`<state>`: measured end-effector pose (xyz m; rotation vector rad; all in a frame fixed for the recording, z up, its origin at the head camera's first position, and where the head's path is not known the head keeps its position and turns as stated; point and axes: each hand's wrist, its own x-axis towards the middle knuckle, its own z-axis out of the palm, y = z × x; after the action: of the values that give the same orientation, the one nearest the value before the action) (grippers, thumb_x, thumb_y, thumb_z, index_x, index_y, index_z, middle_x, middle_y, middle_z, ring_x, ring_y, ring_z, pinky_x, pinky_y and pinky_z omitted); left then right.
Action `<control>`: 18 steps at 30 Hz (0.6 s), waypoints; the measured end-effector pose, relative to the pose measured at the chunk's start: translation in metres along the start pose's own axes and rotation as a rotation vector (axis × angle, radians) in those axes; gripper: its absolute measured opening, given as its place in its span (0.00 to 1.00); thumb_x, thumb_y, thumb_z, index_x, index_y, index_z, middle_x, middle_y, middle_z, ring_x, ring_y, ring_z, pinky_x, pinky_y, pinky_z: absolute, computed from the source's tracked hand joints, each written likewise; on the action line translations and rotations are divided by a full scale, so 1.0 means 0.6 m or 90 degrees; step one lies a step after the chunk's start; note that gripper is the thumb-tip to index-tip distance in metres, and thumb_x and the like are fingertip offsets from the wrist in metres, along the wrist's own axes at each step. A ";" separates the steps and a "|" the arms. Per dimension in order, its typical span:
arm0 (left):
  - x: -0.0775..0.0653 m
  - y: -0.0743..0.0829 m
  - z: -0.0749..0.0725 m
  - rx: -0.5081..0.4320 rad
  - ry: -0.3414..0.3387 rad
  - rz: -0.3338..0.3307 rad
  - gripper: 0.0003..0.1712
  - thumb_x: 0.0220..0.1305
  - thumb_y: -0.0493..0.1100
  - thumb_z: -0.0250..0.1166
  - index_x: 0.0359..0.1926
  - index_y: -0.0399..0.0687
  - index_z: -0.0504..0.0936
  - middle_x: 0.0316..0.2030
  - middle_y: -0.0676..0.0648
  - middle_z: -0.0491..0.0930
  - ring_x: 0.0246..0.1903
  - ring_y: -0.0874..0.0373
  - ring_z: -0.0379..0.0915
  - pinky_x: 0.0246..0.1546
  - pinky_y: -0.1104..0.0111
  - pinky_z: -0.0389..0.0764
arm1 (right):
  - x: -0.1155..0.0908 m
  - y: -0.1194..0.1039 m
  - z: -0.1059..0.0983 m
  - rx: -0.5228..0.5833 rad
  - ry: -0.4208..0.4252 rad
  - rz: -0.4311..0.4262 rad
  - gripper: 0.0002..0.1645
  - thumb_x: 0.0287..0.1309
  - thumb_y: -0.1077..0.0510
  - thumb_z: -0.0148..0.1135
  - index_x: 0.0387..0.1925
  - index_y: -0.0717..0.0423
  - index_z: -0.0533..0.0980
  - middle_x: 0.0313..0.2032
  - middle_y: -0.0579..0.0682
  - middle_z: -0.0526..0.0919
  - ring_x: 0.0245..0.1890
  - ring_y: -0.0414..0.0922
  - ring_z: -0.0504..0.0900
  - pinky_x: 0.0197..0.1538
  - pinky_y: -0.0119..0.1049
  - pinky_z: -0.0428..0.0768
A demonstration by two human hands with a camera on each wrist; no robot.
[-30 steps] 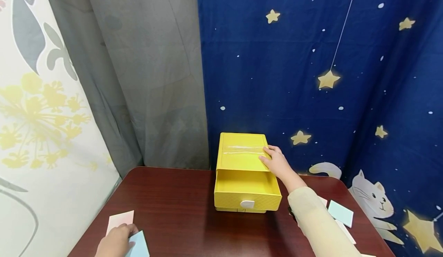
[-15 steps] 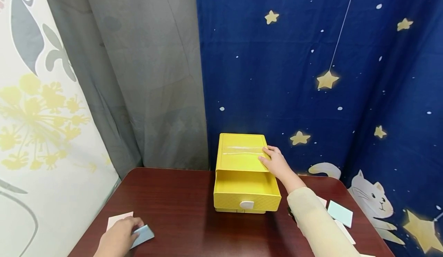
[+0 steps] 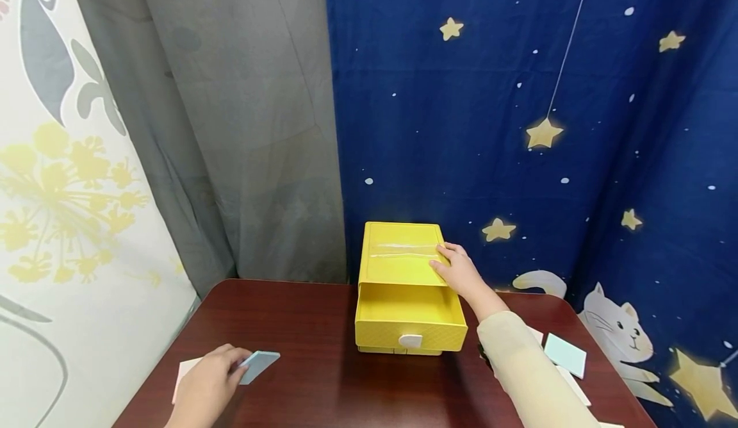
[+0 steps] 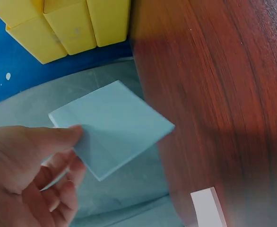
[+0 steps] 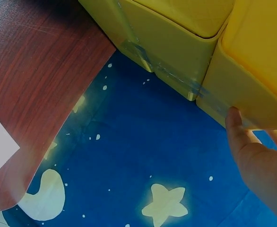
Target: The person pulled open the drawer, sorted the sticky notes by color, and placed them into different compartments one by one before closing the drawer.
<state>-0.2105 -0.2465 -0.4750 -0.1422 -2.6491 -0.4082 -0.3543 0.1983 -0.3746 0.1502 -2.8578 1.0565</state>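
Atop box (image 3: 398, 234), 1 drawer (image 3: 377, 333) out: right grip (image 3: 462, 274) spread; left grip (image 3: 210, 382) pinching blue card (image 3: 259, 366).

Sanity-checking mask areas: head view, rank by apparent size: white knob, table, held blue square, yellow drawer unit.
Largest to smallest, by visible area:
1. Table
2. Yellow drawer unit
3. Held blue square, partly covered
4. White knob

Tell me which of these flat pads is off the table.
The blue pad, pinched in the left hand; the pink pad beside that hand and the pale green pad with others at the right lie on the table.
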 end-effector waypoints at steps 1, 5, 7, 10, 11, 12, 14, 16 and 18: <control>0.000 0.004 -0.001 0.000 0.014 0.004 0.10 0.45 0.40 0.75 0.30 0.60 0.85 0.26 0.63 0.77 0.22 0.70 0.71 0.19 0.72 0.69 | 0.000 -0.001 0.000 -0.002 -0.002 0.001 0.35 0.67 0.51 0.53 0.70 0.60 0.58 0.70 0.60 0.53 0.69 0.61 0.54 0.68 0.57 0.58; 0.002 0.013 0.002 0.007 0.089 0.032 0.13 0.41 0.40 0.76 0.28 0.62 0.85 0.25 0.64 0.75 0.20 0.72 0.68 0.16 0.74 0.66 | 0.000 -0.002 0.001 -0.005 -0.006 0.005 0.35 0.67 0.51 0.53 0.70 0.59 0.58 0.71 0.60 0.53 0.69 0.61 0.54 0.68 0.57 0.58; 0.003 0.017 0.005 0.013 0.123 0.047 0.14 0.39 0.39 0.77 0.28 0.62 0.85 0.24 0.65 0.75 0.20 0.71 0.68 0.15 0.74 0.66 | 0.000 -0.002 0.001 -0.005 -0.006 0.005 0.35 0.67 0.51 0.53 0.70 0.59 0.58 0.71 0.60 0.53 0.69 0.61 0.54 0.68 0.57 0.58; 0.007 0.024 0.009 0.018 0.172 0.083 0.15 0.36 0.38 0.77 0.28 0.60 0.86 0.25 0.64 0.76 0.21 0.69 0.71 0.15 0.74 0.67 | 0.000 -0.003 0.000 -0.004 -0.004 0.003 0.35 0.67 0.51 0.53 0.70 0.60 0.58 0.70 0.60 0.53 0.69 0.61 0.54 0.68 0.57 0.59; 0.008 0.027 0.009 0.019 0.186 0.095 0.15 0.36 0.38 0.77 0.28 0.60 0.86 0.25 0.64 0.76 0.22 0.67 0.72 0.15 0.73 0.67 | 0.000 -0.003 0.000 -0.004 -0.004 0.003 0.35 0.67 0.51 0.53 0.70 0.60 0.58 0.70 0.60 0.53 0.69 0.61 0.55 0.68 0.57 0.59; 0.010 0.029 0.010 0.019 0.202 0.110 0.15 0.36 0.38 0.77 0.28 0.59 0.86 0.25 0.63 0.76 0.23 0.66 0.73 0.15 0.73 0.68 | 0.000 -0.003 0.000 -0.003 -0.004 0.003 0.35 0.67 0.51 0.53 0.70 0.60 0.58 0.70 0.60 0.53 0.69 0.61 0.55 0.68 0.57 0.59; 0.013 0.033 0.012 0.017 0.234 0.140 0.13 0.37 0.39 0.76 0.29 0.58 0.87 0.25 0.63 0.76 0.24 0.66 0.73 0.15 0.73 0.69 | -0.001 -0.003 -0.001 0.000 -0.004 0.005 0.35 0.67 0.51 0.53 0.70 0.60 0.58 0.70 0.60 0.53 0.69 0.61 0.55 0.68 0.57 0.59; 0.016 0.037 0.013 0.012 0.261 0.170 0.10 0.41 0.41 0.74 0.29 0.57 0.87 0.25 0.62 0.76 0.24 0.65 0.73 0.15 0.73 0.69 | -0.001 -0.004 -0.002 0.002 -0.003 0.007 0.35 0.67 0.51 0.53 0.70 0.59 0.58 0.70 0.60 0.53 0.69 0.61 0.55 0.68 0.57 0.59; 0.019 0.041 0.014 0.003 0.284 0.195 0.05 0.53 0.49 0.68 0.29 0.55 0.87 0.25 0.60 0.76 0.24 0.64 0.73 0.16 0.73 0.69 | -0.002 -0.004 -0.002 0.005 -0.002 0.008 0.35 0.67 0.51 0.53 0.70 0.59 0.58 0.70 0.60 0.53 0.69 0.61 0.55 0.68 0.56 0.59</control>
<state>-0.2199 -0.2201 -0.4706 -0.3997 -2.1455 -0.2900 -0.3529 0.1972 -0.3720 0.1349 -2.8620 1.0707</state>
